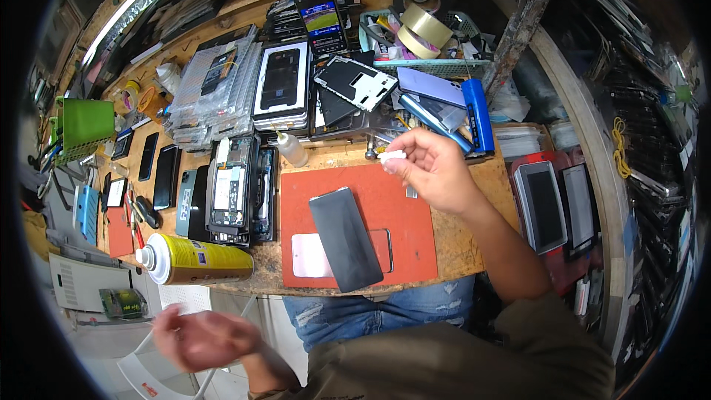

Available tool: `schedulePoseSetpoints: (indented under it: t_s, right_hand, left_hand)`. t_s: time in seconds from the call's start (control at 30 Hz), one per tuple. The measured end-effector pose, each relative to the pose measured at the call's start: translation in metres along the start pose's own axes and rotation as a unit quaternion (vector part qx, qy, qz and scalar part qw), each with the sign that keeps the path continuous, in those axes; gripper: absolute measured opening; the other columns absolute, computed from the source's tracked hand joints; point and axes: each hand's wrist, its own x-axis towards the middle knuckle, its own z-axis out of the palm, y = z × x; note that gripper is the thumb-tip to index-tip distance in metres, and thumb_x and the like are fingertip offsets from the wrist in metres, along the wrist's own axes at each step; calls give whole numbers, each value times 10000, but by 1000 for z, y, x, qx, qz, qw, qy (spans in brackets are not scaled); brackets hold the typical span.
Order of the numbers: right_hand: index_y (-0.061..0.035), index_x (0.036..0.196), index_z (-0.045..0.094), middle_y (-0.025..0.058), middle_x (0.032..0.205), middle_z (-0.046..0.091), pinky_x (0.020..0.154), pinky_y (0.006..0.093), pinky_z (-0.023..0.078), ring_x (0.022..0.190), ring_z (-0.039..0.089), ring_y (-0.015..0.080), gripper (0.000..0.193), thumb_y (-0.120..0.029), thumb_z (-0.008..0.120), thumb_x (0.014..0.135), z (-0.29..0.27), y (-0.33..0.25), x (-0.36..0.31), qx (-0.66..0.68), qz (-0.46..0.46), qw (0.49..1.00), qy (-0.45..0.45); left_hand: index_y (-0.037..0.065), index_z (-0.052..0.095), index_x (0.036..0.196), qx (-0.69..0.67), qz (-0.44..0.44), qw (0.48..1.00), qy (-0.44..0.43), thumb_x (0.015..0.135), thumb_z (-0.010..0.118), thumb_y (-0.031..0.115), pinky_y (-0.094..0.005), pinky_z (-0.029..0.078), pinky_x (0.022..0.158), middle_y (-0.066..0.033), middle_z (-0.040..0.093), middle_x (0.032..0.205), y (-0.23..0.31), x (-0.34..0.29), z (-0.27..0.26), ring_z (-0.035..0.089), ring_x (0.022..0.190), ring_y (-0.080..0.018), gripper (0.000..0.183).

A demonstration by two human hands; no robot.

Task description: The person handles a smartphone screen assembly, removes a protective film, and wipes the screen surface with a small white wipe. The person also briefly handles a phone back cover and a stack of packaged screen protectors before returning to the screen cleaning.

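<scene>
My right hand (pixel 432 173) is raised over the far right part of a red-orange work mat (pixel 412 241). Thumb and fingers pinch a small white wad (pixel 392 155), perhaps tissue or cotton. On the mat, a dark grey phone-sized panel (pixel 345 241) lies tilted across a second phone or panel with a pinkish-white end (pixel 311 255). My left hand (pixel 204 337) is off the table at the lower left, below the yellow spray can (pixel 204 260). Motion blurs its fingers, and I make out nothing in it.
An opened phone (pixel 227 185) and a small dropper bottle (pixel 292 150) stand left of the mat. Stacked phone parts (pixel 281 89), a blue cylinder (pixel 478 115) and a basket (pixel 437 67) bearing tape rolls (pixel 426 28) fill the back. Several phones and tools lie left.
</scene>
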Motion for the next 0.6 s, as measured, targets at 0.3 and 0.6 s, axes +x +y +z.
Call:
schedulePoseSetpoints:
  t_s: [0.3,0.6]
  right_hand:
    - [10,1072,655,55,959,714,751,250,572,850,685,92,132,-68,726,991,8,-11,-13,142,58,967,-202]
    - [3,1044,656,24,930,673,769,253,550,855,641,68,115,-96,705,1013,12,-10,-11,118,-6,983,-138]
  left_hand:
    - [-44,631,1209,-397,-270,759,-440,919,702,-87,-302,602,855,-137,635,1166,108,-19,106,703,991,-191,302]
    - [-26,616,1176,-444,-427,676,-405,973,695,-40,-251,577,762,-97,728,1029,105,-28,111,710,913,-121,218]
